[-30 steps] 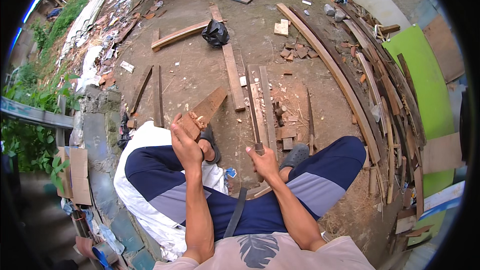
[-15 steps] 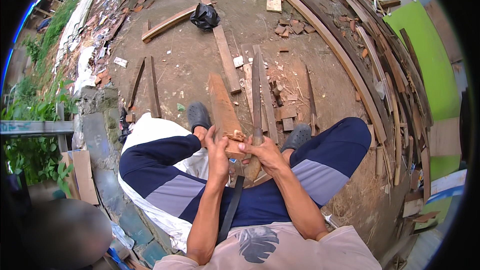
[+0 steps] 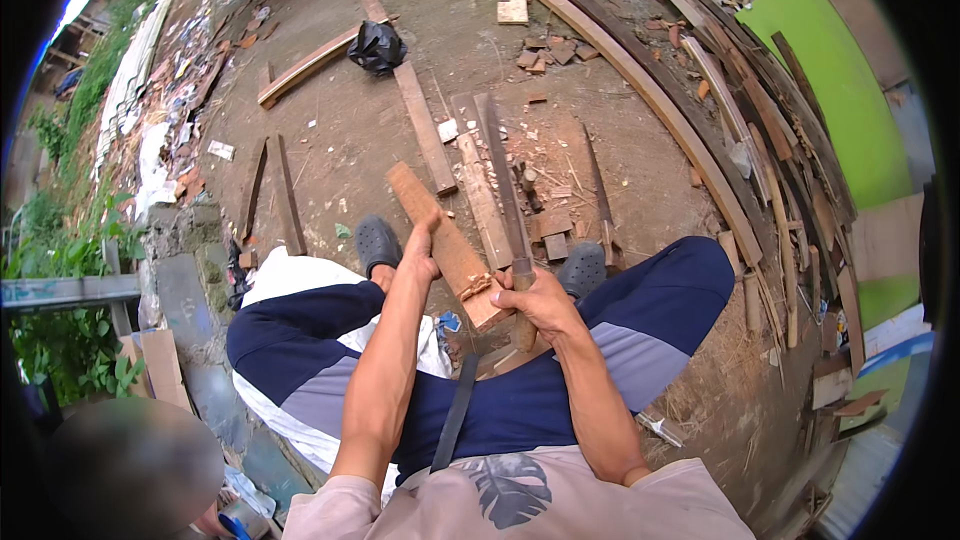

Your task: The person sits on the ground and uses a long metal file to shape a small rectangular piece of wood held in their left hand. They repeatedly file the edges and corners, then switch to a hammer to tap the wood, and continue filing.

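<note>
A short wooden board slants across in front of me, with curled shavings clinging near its closer end. My left hand grips the board's left edge about halfway along. My right hand is closed round the wooden handle of a machete, whose long dark blade points away from me. The right thumb also rests against the near end of the board. Most fingers of both hands are hidden behind what they hold.
Wood scraps and chips lie beyond my feet. Long timbers run along the right, near a green panel. A black plastic bag sits on planks farther off. At the left stands a low block wall; a blurred shape is at lower left.
My left hand has slid from the board's near end forward along its edge. The board's far end has swung left, and the machete has tilted slightly.
</note>
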